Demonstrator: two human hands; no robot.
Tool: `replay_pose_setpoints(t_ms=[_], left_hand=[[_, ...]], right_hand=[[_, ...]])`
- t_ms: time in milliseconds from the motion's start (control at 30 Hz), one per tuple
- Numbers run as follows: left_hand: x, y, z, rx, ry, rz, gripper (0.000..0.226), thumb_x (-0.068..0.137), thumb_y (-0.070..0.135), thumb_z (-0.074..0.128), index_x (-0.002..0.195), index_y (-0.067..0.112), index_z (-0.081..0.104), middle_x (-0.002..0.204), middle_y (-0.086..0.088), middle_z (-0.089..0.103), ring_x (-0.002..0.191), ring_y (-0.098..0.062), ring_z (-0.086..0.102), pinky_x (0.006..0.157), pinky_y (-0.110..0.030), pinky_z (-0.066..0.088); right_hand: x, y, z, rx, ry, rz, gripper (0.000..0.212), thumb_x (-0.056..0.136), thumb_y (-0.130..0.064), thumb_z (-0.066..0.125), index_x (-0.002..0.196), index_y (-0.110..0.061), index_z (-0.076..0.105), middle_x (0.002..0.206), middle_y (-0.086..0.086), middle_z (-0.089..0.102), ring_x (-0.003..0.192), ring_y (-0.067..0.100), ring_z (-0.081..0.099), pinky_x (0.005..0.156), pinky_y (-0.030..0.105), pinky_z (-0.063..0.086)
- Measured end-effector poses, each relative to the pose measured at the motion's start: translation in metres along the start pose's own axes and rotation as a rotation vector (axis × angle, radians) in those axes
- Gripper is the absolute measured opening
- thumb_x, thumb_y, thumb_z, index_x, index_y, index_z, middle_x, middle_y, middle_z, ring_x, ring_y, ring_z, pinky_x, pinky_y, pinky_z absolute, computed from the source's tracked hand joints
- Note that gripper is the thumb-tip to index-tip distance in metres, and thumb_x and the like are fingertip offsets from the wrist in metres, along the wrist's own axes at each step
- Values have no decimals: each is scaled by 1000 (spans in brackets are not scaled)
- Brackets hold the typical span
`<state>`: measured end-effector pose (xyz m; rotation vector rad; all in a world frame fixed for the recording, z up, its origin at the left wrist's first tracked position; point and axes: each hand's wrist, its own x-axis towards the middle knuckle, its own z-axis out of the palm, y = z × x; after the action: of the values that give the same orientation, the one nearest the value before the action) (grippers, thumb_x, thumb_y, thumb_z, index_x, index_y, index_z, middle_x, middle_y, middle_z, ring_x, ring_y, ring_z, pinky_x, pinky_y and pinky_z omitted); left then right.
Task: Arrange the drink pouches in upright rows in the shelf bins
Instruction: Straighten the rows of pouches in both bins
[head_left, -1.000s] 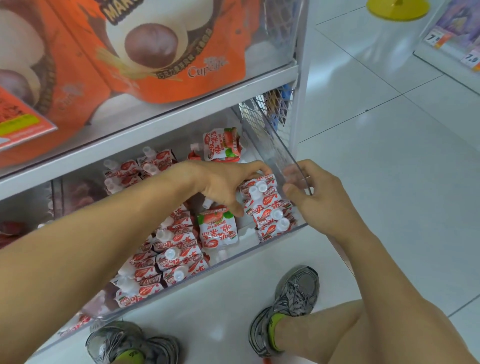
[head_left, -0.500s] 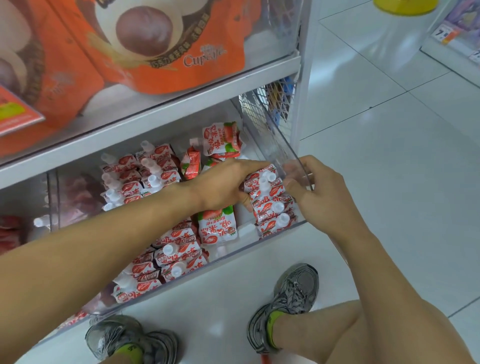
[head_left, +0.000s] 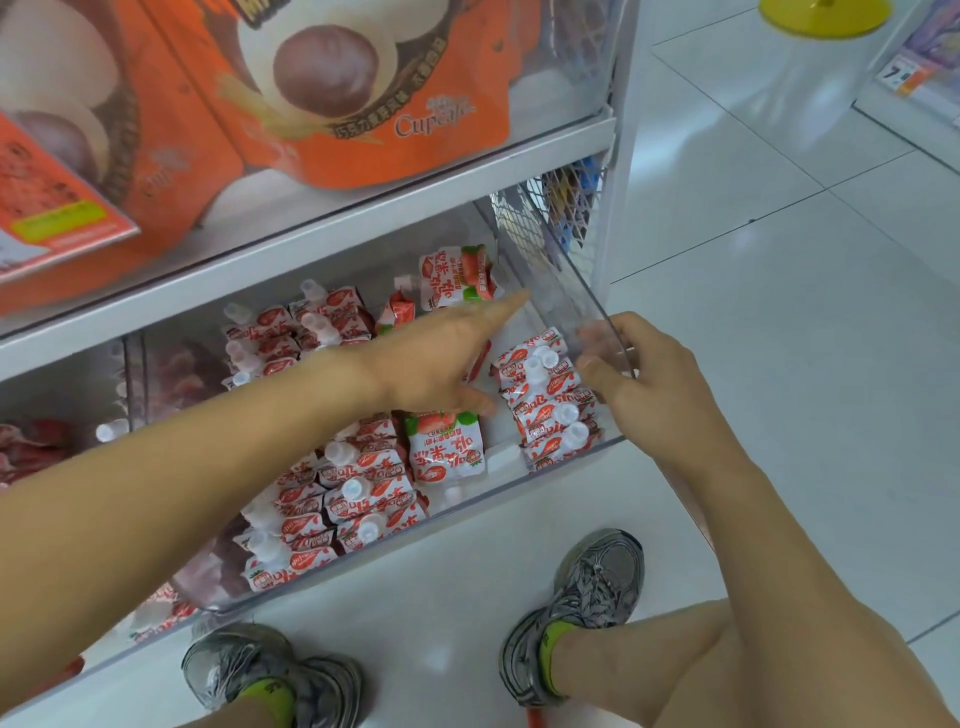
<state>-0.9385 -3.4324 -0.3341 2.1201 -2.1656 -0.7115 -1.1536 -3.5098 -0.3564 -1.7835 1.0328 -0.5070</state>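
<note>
Left hand – fingers straight, holding nothing, over drink pouches | right hand – fingers curled, gripping clear bin wall.

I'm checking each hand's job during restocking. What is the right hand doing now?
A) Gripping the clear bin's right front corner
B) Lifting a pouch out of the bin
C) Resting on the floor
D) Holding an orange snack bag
A: the right hand has its fingers curled over the rim at the right front corner of the clear bin, with no pouch in it.
</note>
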Motion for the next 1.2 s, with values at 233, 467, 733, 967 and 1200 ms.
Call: replay_pose_setpoints(t_ms=[233,467,733,967,1200], left_hand=[[-37,-3,6,290,-245,-69,83,64,61,78,132,25,47,117,4,48,106,-17,48,86,-37,50],[-28,-7,27,344,-125,-15,83,55,63,80,125,29,50,110,5,40,98,-13,31,85,-30,39],[-46,1,24,129,19,-80,66,53,38,91,100,29,45,90,9,50,83,-15,47,64,-23,35],[-95,24,-7,-74,463,-137,76,50,48,90,113,19,59,101,5,53,85,-11,53,76,-27,49],[-109,69,8,-842,628,-347,48,52,41,84,86,18,60,73,11,71,60,0,63,56,-15,49]], right_hand=[[2,0,1,-1,-13,-2,16,93,-18,60,107,-24,63,96,-14,68,87,-1,63,66,10,43],[-1,-2,0,29,-14,22,17,92,-20,60,108,-25,64,96,-15,69,87,0,65,66,14,43],[-1,-1,-5,6,-51,13,17,92,-27,62,108,-29,64,98,-14,70,90,2,66,73,17,48],[-20,-15,-15,43,267,-264,39,81,-40,77,114,-26,60,117,0,57,102,11,63,80,25,53],[-63,-52,26,236,-233,-422,49,73,-41,84,115,-42,58,104,-10,71,97,13,70,79,27,56]])
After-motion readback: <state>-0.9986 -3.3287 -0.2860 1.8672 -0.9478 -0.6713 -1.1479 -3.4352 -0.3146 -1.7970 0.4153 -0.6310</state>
